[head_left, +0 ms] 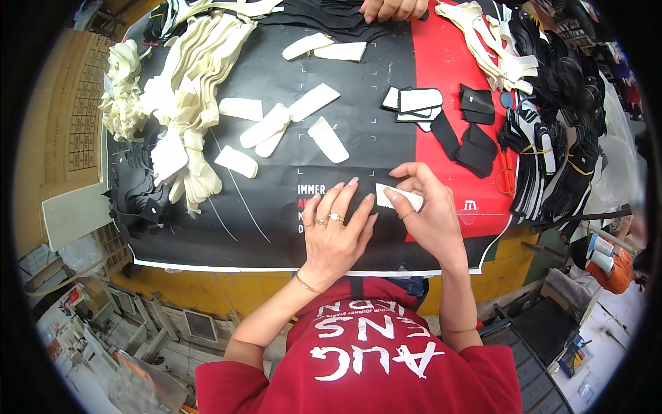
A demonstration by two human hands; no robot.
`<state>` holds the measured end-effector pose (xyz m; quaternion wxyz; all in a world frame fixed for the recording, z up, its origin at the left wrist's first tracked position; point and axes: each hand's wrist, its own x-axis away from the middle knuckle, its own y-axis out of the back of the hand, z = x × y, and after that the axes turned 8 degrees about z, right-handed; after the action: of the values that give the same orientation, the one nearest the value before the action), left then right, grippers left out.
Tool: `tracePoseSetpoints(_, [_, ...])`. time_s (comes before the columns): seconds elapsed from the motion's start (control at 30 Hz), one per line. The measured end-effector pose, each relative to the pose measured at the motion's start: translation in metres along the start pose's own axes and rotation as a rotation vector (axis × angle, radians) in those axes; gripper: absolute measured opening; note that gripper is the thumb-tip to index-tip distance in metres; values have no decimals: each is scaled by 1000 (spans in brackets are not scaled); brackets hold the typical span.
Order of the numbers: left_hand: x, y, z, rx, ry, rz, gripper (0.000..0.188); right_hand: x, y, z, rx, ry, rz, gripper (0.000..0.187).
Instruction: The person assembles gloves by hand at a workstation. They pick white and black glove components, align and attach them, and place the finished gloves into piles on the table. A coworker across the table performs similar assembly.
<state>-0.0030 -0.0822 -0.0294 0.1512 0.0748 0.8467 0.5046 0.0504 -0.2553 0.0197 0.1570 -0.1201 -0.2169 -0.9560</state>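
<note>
My right hand (433,219) pinches a small white fabric piece (412,198) between thumb and fingers, just above the black part of the printed sheet (207,250). Beside it, my left hand (336,231) lies with fingers spread on the black surface, a ring on one finger, holding nothing. Beyond my hands, several loose cream strips with rounded ends (327,140) are scattered about. Right of these, a small stack of white and black pieces (419,101) sits near the border of the red area (441,62). Black folded pieces (477,150) lie on the red.
Layered cream fabric pieces (207,62) are heaped at the left, with dark pieces (141,183) below them. Bundles of black and white strips (538,155) line the right edge, near red-handled scissors (507,172). Another person's hand (393,10) rests on black fabric (317,24) at the far edge.
</note>
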Motion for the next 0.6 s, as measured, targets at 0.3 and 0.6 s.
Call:
tracePoseSetpoints(0.3, [0,0,0,4,2,11,36,-1,-2,-1,16,-11,-31,31])
tracePoseSetpoints(0.6, [-1,2,0,14,4,21,37,-2,-3,-1,42,-27,-35,33])
